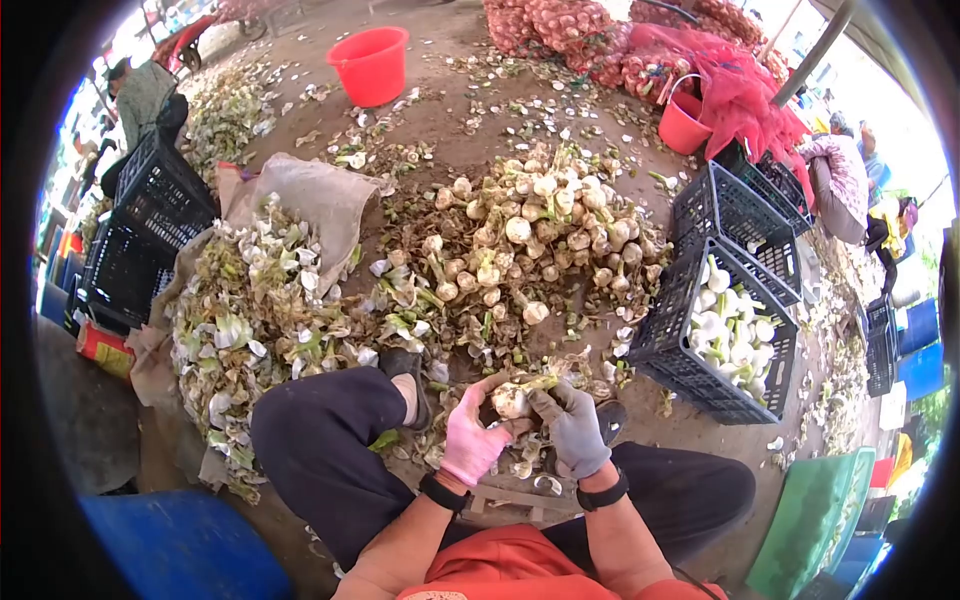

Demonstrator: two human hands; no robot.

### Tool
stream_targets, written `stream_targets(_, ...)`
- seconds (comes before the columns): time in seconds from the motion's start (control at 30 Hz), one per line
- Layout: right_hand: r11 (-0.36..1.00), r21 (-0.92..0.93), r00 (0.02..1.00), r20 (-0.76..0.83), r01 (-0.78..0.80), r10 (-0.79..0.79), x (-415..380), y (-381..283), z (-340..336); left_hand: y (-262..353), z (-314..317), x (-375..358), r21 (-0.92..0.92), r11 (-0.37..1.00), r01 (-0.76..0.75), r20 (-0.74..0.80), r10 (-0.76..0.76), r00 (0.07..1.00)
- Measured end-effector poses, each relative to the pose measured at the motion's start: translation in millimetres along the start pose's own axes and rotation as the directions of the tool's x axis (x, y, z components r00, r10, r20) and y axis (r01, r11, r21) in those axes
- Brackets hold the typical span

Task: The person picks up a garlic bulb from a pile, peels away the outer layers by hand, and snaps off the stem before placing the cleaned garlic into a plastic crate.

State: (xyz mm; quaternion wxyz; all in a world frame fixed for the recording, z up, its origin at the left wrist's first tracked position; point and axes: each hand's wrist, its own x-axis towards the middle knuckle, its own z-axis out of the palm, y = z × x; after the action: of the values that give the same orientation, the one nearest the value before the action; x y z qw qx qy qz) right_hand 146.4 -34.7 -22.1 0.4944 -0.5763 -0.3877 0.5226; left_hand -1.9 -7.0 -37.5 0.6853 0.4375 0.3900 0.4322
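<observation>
At the right of the frame, a black slatted plastic crate is holding smooth white garlic bulbs with green stems. A round red bucket is standing at upper left of centre, and a smaller red bucket is sitting at upper right beside sheer red netting. Mesh sacks are bulging with bulbs at the top. Papery peelings are spreading around a coarse, rumpled cloth at left; soil-stained garlic is lying heaped at centre. At lower centre, the gloved left hand and right hand are gripping a rounded, off-white bulb, brown-stained, its greenish stem pointing right.
</observation>
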Motion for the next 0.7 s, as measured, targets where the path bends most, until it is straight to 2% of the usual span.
stream_targets(0.03,0.995,-0.094,0.999,-0.016,0.038,-0.04,0,2,-1,-1,-1,0,-0.026,0.999,0.027,0.008,-0.027,1.0)
stream_targets(0.13,0.99,-0.136,0.996,-0.082,0.027,-0.038,-2,13,-1,-2,-3,0,-0.086,0.994,0.07,0.058,-0.065,0.996)
stream_targets(0.2,0.997,-0.078,0.997,-0.073,0.001,-0.006,-4,13,-2,-2,-5,0,-0.121,0.988,0.093,0.097,-0.081,0.992)
stream_targets(0.27,0.999,-0.022,0.998,-0.065,-0.028,0.026,-6,13,-4,-5,-12,1,-0.37,0.864,0.341,0.216,-0.276,0.936)
stream_targets(0.3,0.998,-0.061,1.0,-0.031,-0.007,0.005,-7,14,-6,-6,-17,2,-0.298,0.844,0.447,0.243,-0.385,0.89)
stream_targets(0.33,0.995,-0.099,1.0,0.004,0.016,-0.016,-7,16,-8,-6,-20,2,-0.295,0.843,0.45,0.244,-0.389,0.888)
stream_targets(0.4,0.992,-0.122,0.999,0.022,0.042,-0.04,-8,18,-11,0,-19,4,-0.368,0.726,0.581,0.263,-0.519,0.814)
stream_targets(0.43,0.994,-0.113,1.0,-0.011,0.002,-0.004,-8,18,-11,-3,-17,4,-0.366,0.725,0.583,0.264,-0.52,0.813)
stream_targets(0.47,0.994,-0.101,0.998,-0.045,-0.037,0.033,-9,17,-12,-8,-11,3,-0.297,0.875,0.383,0.13,-0.36,0.924)
stream_targets(0.5,0.994,-0.099,0.998,-0.05,-0.04,0.036,-9,20,-12,-11,-6,2,-0.193,0.967,0.166,0.013,-0.167,0.986)
stream_targets(0.57,0.932,-0.352,0.989,-0.082,0.086,-0.122,-8,22,-9,-9,3,-2,-0.144,0.982,0.122,-0.001,-0.123,0.992)
stream_targets(0.6,0.933,-0.35,0.989,-0.081,0.086,-0.122,-8,20,-8,-7,5,-2,-0.096,0.993,0.07,-0.015,-0.072,0.997)
stream_targets(0.63,0.846,-0.502,0.971,-0.053,0.176,-0.234,-8,14,-6,-10,-1,0,0.002,0.995,0.104,-0.076,-0.104,0.992)
stream_targets(0.67,0.726,-0.638,0.941,-0.008,0.255,-0.338,-8,10,-5,-13,-5,2,0.001,0.995,0.103,-0.077,-0.103,0.992)
stream_targets(0.7,0.755,-0.635,0.958,-0.08,0.163,-0.275,-6,9,-5,-16,-8,3,-0.021,0.989,0.147,-0.006,-0.147,0.989)
